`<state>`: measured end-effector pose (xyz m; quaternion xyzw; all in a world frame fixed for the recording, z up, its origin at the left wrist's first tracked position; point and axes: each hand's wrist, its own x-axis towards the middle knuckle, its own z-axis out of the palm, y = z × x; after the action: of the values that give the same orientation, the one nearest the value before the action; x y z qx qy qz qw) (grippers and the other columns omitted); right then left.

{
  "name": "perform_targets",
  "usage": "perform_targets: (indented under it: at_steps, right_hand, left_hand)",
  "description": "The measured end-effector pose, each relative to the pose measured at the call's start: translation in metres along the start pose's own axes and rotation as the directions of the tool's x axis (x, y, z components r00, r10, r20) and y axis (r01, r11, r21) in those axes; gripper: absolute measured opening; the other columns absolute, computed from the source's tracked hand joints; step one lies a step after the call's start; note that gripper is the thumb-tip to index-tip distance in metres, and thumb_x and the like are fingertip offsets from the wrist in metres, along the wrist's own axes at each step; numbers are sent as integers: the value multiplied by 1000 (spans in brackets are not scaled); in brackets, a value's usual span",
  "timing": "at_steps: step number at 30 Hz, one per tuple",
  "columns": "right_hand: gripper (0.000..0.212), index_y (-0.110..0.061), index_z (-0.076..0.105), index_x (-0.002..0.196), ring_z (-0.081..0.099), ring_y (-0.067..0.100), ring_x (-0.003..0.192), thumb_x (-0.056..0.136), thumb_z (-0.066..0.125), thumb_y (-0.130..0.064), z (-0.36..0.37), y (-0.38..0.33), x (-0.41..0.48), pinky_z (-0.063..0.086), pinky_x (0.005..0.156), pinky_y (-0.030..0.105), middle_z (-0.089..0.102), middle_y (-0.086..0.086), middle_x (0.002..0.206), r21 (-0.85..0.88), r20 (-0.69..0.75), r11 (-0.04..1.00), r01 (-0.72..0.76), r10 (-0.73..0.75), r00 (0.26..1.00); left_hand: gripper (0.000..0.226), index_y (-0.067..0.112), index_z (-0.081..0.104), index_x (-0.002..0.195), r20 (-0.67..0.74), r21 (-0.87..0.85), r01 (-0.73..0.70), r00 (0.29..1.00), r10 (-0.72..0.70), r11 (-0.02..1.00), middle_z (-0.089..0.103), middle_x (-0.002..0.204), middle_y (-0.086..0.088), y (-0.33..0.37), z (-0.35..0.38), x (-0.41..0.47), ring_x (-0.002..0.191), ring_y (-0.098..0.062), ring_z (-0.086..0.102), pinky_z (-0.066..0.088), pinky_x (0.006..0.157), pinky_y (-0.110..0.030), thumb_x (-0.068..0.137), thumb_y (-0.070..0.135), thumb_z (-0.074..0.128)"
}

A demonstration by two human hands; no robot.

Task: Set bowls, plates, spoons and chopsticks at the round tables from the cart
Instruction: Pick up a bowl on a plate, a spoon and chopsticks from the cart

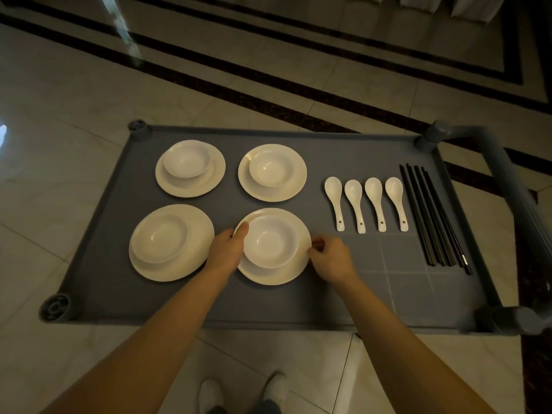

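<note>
Fingers of your left hand [227, 249] and right hand [330, 258] curl at opposite rims of the near-right plate [274, 274], thumb over the edge on the left, tips pinched at the rim on the right, likely so plate and its bowl [270, 240] lift level off the grey cart [298, 300] as one setting. Largest to smallest, three other plate-and-bowl sets [190, 168], four spoons [366, 203] and the black chopsticks [433, 216] lie sorted beside; your fingertips under the plate are hidden, and no round table shows.
</note>
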<state>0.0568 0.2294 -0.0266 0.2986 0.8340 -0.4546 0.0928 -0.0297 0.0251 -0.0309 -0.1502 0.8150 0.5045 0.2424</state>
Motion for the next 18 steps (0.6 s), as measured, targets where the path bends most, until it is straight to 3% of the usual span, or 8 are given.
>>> perform_targets:
  at_steps: [5,9,13,18]
  right_hand:
    - [17,-11,70,107,65,17,85,93,61,-13,-6,-2,-9,54,78,31,70,2,94,52,-45,998,33,-31,999]
    - [15,-24,65,97,61,3,76,90,61,-11,-17,-8,-20,46,61,14,64,-17,82,126,-120,989,72,-56,991]
    - [19,-24,66,101,66,6,80,90,61,-9,-32,-11,-34,54,67,21,68,-14,86,204,-204,976,78,-36,978]
    - [20,-27,69,97,69,7,77,88,63,-10,-51,-11,-53,56,67,23,72,-10,86,282,-309,954,101,-9,951]
  left_hand:
    - [54,18,50,133,26,-78,-24,999,26,997,57,127,-2,4,-2,-7,105,-19,54,42,86,-36,94,56,50]
    - [44,27,43,121,71,-166,-62,995,75,984,54,115,5,17,0,-15,98,-11,54,42,70,-30,91,58,54]
    - [32,36,49,103,130,-208,-89,985,117,974,59,110,7,33,6,-18,98,-13,57,42,68,-30,88,64,53]
    - [28,44,59,101,187,-255,-120,967,170,959,67,106,13,59,22,-23,97,-11,63,45,69,-30,86,67,54]
